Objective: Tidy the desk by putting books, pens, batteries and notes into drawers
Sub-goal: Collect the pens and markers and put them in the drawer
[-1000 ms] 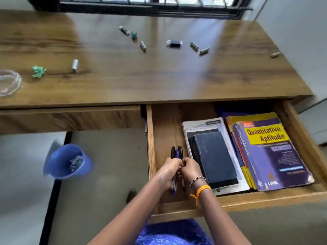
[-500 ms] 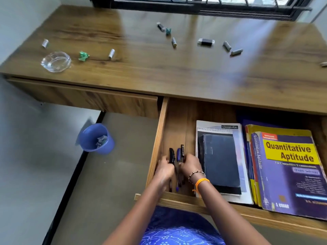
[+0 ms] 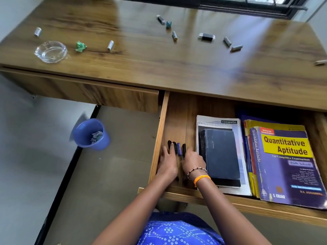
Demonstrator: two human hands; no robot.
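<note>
In the left front corner of the open drawer (image 3: 160, 137), both hands lie low over a small row of pens (image 3: 179, 149) laid side by side on the drawer floor, caps pointing toward the back. The left hand (image 3: 167, 162) rests flat, fingers fairly straight, on the two pens nearest the drawer's left wall; the right hand (image 3: 192, 160) lies palm down on the pen at the right end of the row, just beside the notebook (image 3: 237, 131), fingers loosely bent, and whether they pinch that pen or only press it cannot be told. Neither hand seems to lift anything. The step in hand looks like settling the pens: the books are already stowed, a dark book (image 3: 220, 152) on the notebook in the middle of the drawer and the textbook (image 3: 286, 163) on a stack against its right wall. Still on the tabletop (image 3: 141, 68) are the batteries (image 3: 110, 45), one near the left edge, one left of centre beside a crumpled green note (image 3: 80, 46), several toward the back right, one at the right edge, plus a second green note (image 3: 168, 24) by the back edge and a glass dish (image 3: 51, 51) near the front left edge. The next move probably calls for letting the pens lie, drawing both hands out and reaching up over the front edge to pinch the batteries singly, since they would roll if nudged.
</note>
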